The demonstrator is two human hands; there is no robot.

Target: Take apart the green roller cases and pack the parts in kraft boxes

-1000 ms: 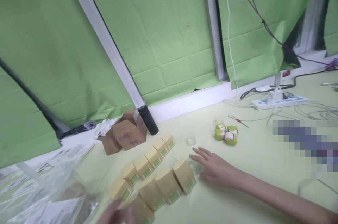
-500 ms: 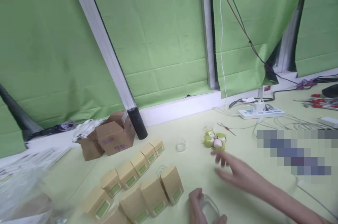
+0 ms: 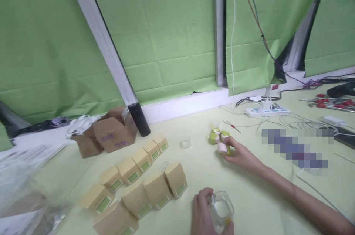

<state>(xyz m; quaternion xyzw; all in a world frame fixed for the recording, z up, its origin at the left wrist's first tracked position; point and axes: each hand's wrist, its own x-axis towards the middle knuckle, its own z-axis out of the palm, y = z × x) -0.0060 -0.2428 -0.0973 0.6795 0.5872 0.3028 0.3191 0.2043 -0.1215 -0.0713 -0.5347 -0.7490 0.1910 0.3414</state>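
My left hand (image 3: 203, 213) grips a clear square-sided container (image 3: 223, 204) at the bottom, its open top facing up. My right hand (image 3: 240, 154) reaches out over the table with thumb and fingers closed around a small rounded pink-and-green piece (image 3: 222, 149). Just beyond it sits a cluster of similar green-and-pink pieces (image 3: 214, 139), partly hidden by my fingers. A smaller clear container (image 3: 186, 142) stands on the table to the left of the cluster.
Two rows of tan boxes (image 3: 131, 170) with green labels stand at left centre. Behind them are an open cardboard box (image 3: 115, 131) and a black cylinder (image 3: 139, 119). A power strip (image 3: 252, 112), cables and red-handled tools (image 3: 321, 101) lie at the back right.
My right hand has moved onto the cluster and closed on one pink-and-green piece. My left hand has raised the clear container further into view. The camera view has shifted slightly.
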